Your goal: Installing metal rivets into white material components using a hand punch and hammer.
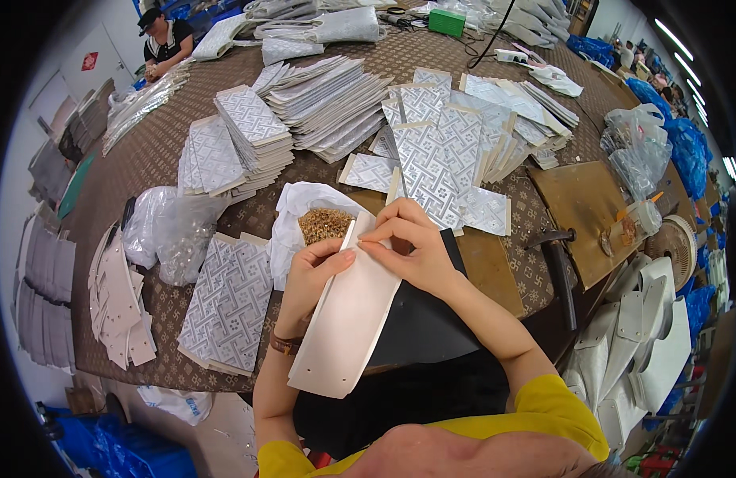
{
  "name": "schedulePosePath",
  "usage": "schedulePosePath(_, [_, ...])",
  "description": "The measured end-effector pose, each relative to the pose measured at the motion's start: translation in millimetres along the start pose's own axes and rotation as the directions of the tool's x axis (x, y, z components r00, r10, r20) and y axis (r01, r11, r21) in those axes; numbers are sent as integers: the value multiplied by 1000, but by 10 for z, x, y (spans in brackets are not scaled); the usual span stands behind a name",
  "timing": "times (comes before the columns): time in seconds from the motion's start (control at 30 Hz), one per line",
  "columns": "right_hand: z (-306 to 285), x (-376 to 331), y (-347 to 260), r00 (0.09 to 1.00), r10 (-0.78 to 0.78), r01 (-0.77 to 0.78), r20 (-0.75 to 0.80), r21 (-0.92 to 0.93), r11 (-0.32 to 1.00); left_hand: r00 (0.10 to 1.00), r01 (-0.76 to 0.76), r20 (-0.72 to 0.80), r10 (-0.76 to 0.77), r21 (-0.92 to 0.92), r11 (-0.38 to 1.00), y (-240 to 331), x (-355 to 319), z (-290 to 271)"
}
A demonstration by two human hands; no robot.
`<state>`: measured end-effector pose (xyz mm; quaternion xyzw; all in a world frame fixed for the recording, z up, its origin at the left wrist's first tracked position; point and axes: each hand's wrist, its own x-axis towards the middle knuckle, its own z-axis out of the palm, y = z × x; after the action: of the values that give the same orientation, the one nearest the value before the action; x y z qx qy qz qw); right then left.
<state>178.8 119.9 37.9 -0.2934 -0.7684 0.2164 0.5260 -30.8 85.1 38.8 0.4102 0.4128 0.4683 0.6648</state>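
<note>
A long cream panel (346, 323) with small holes at its lower end is tilted up in front of me. My left hand (311, 279) grips its left edge, thumb on the face. At the panel's upper end, the finger and thumb of my right hand (412, 248) are pinched together; anything tiny between them is hidden. Just beyond the left hand lies an opened white bag (292, 209) with many small brass-coloured metal pieces (323, 223). A black sheet (424, 319) lies beneath the right forearm.
Stacks of silver-patterned panels (324, 99) cover the far table, with more panels (229, 299) at left beside cream strips (117, 299). A hammer (561, 283) lies right, near a brown board (579, 211) and plastic jar (640, 219). Another person (167, 44) sits far left.
</note>
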Motion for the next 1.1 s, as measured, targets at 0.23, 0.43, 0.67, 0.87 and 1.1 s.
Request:
schedulePosePath(0.23, [25, -9, 76, 999, -29, 28, -14, -20, 999, 1000, 1, 10, -2, 41, 999, 4, 24, -22])
schedulePosePath(0.43, [28, 35, 28, 996, -86, 86, -5, -39, 996, 998, 63, 15, -64, 50, 997, 58, 26, -94])
schedulePosePath(0.67, [-22, -17, 86, 972, 202, -217, 121, 129, 968, 995, 101, 19, -103, 81, 992, 58, 45, -24])
schedulePosePath(0.87, [151, -70, 111, 999, 2, 4, -54, 128, 992, 997, 69, 26, -69, -6, 998, -18, 69, -133])
schedulePosePath(1.1, [209, -158, 81, 998, 60, -64, 24, 288, 956, 994, 61, -93, -54, 69, 996, 109, -164, -165])
